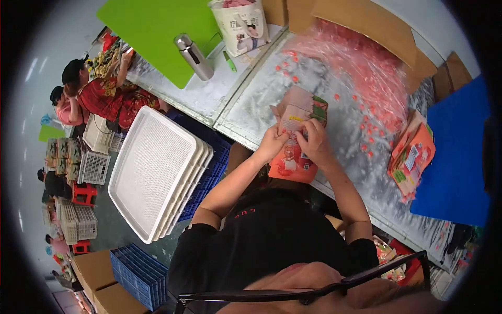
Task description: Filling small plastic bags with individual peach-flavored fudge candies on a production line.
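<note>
At the near edge of the metal worktop (251, 110), both my hands are on a pink and red printed packaging pouch (294, 163). My left hand (273, 142) pinches its left side with the fingers closed. On the right side, the bent fingers of my right hand (315, 141) press on the pouch's face. Whether the pouch is unsealed or filled I cannot tell. Just beyond my right hand, a green-patterned part (319, 111) shows beside the pouch. Small red pieces (366, 128) lie scattered on the worktop to the right.
A cardboard box (366, 15) with a clear plastic liner (361, 68) holds pink-red contents. More printed pouches (412, 159) lie beside a blue panel (455, 152). A steel flask (194, 57) and tote bag (240, 29) stand at the back. White trays (157, 172) are stacked left; people sit beyond.
</note>
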Tool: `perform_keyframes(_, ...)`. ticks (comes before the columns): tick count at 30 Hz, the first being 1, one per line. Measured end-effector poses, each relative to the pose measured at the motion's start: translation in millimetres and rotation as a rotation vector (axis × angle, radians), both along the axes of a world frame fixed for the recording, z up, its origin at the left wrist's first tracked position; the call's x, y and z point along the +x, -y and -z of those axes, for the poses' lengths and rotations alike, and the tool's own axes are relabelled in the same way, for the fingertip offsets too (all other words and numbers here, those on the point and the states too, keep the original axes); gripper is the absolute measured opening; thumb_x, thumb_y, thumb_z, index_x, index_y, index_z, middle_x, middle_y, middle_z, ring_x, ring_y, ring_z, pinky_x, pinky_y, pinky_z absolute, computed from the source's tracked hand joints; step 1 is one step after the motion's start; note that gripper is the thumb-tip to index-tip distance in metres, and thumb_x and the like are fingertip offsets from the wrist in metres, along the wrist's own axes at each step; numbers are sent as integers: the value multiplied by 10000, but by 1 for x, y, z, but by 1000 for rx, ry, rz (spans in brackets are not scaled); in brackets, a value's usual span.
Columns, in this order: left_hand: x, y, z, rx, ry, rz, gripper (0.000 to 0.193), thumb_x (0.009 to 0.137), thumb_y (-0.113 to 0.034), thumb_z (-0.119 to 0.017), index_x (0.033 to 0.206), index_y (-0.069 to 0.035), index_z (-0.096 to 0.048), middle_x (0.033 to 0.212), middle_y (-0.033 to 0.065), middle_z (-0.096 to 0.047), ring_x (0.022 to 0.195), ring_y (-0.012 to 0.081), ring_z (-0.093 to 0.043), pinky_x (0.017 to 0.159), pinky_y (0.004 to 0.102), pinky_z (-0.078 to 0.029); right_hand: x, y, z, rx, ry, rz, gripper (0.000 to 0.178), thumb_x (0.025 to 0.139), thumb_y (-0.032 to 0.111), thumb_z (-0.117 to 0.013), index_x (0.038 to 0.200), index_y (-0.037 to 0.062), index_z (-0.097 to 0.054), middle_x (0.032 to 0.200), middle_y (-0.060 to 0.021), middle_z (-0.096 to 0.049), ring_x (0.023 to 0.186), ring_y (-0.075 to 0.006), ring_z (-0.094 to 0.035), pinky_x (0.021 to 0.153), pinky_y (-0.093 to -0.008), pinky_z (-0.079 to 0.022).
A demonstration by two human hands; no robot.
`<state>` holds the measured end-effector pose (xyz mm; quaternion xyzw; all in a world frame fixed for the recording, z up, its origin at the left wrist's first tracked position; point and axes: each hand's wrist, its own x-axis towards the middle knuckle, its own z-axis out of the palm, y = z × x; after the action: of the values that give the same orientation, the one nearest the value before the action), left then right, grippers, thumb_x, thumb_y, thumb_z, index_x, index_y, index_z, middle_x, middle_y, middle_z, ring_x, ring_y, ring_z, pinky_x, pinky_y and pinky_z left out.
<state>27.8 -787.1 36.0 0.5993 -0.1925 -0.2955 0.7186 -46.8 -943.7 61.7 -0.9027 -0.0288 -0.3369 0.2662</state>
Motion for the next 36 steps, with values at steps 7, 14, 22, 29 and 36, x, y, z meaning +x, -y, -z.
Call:
perform_keyframes(7, 53, -41, -3, 126, 223, -46, 299, 933, -45, -583, 1210, 65, -552, 1032, 76, -670, 925, 93, -595, 813, 258, -494, 50, -27, 0, -46, -54, -188, 112, 787, 51, -656, 864, 42, -575, 838, -98, -551, 765, -279, -581, 681, -400, -482)
perform_keyframes(14, 85, -65, -20, 468, 297, -12, 394, 897, -76, -627, 1252, 60, -522, 1000, 110, -681, 908, 108, -603, 820, 268, -492, 116, -3, -56, 905, -709, -593, 59, 889, 95, -613, 845, 66, -586, 765, 94, -504, 683, 9, -463, 591, -183, -378)
perform_keyframes(22, 133, -68, -24, 317, 224, 163, 588, 839, -7, -650, 1381, 6, -422, 1170, 77, -612, 1056, 119, -560, 912, 264, -453, 254, 74, -29, 242, -439, -13, 151, 875, 181, -642, 860, 31, -647, 708, -22, -654, 666, -78, -602, 602, -270, -476)
perform_keyframes(29, 224, -93, 4, 148, -95, 234, 573, 795, 42, -614, 1345, 34, -456, 1186, 87, -619, 1095, 150, -571, 964, 291, -449, 330, 73, 7, 306, -372, 10, 169, 884, 193, -636, 947, 37, -641, 789, -132, -675, 693, -200, -656, 631, -357, -502)
perform_keyframes(36, 308, -86, -31, 321, 23, 709, 532, 760, -8, -649, 1272, 42, -514, 1147, 83, -639, 1052, 126, -574, 952, 281, -460, 383, 19, 17, 445, -755, -518, 237, 867, 199, -627, 974, -12, -648, 865, -199, -683, 798, -274, -669, 727, -378, -514)
